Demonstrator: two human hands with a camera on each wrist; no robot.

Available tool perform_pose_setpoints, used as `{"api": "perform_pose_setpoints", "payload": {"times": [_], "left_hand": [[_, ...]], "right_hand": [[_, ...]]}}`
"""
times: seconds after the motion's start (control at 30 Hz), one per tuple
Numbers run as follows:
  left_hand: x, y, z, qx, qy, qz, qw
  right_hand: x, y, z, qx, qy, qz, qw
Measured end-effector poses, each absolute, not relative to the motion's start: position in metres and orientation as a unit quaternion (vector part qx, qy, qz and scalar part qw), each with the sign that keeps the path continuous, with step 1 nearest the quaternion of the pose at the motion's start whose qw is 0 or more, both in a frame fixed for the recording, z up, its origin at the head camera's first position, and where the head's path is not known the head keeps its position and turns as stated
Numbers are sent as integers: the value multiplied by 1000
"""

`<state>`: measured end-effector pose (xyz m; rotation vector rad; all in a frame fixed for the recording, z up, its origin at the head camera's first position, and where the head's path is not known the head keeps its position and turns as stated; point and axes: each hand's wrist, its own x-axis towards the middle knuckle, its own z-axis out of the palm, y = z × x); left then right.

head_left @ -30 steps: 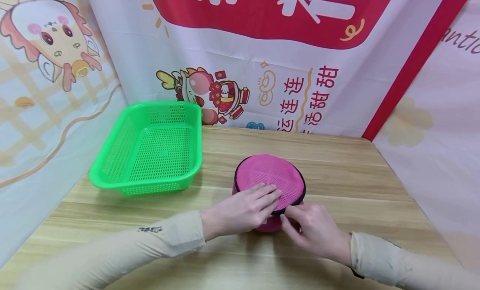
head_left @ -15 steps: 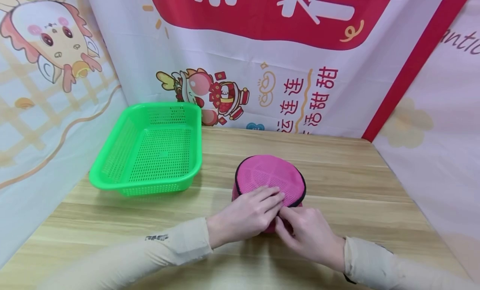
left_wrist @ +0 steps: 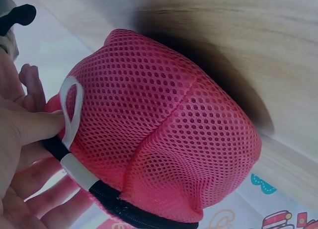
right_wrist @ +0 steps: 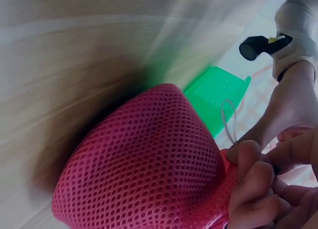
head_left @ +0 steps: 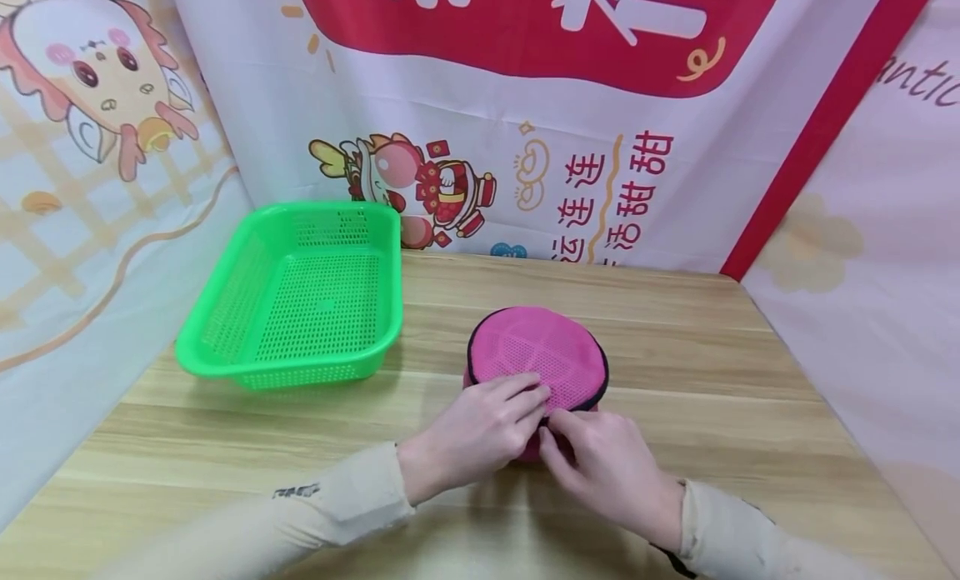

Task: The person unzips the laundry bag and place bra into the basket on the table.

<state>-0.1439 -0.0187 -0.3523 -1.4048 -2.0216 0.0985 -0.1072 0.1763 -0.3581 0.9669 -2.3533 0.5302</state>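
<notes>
A round pink mesh laundry bag (head_left: 536, 338) with a black zipper (left_wrist: 119, 206) round its top edge stands on the table. My left hand (head_left: 480, 430) lies over the front left of the lid, fingers on top. In the left wrist view its thumb clamps the rim from below, by a white loop (left_wrist: 78, 112). Close beside it, my right hand (head_left: 611, 472) pinches the zipper edge at the front with thumb and curled index finger. Those fingertips hide whatever zipper pull is there. The mesh side (right_wrist: 144, 164) bulges below the right hand in the right wrist view.
A green plastic basket (head_left: 390, 330) with perforated walls stands at the back left of the wooden table (head_left: 660, 330). Printed cloth hangings (head_left: 465, 88) enclose the back and both sides.
My right hand has slid left along the bag's front rim, closer to the left hand. The left hand shifts slightly, still on the lid. The basket stays in place.
</notes>
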Motion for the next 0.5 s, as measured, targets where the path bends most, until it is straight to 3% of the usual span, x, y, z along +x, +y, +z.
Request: {"api": "perform_pose_setpoints", "payload": {"times": [0.5], "left_hand": [[-140,-27,-353,-523,-777,33,348]], "right_hand": [[-103,167,-356,314,-888,197,272]]}}
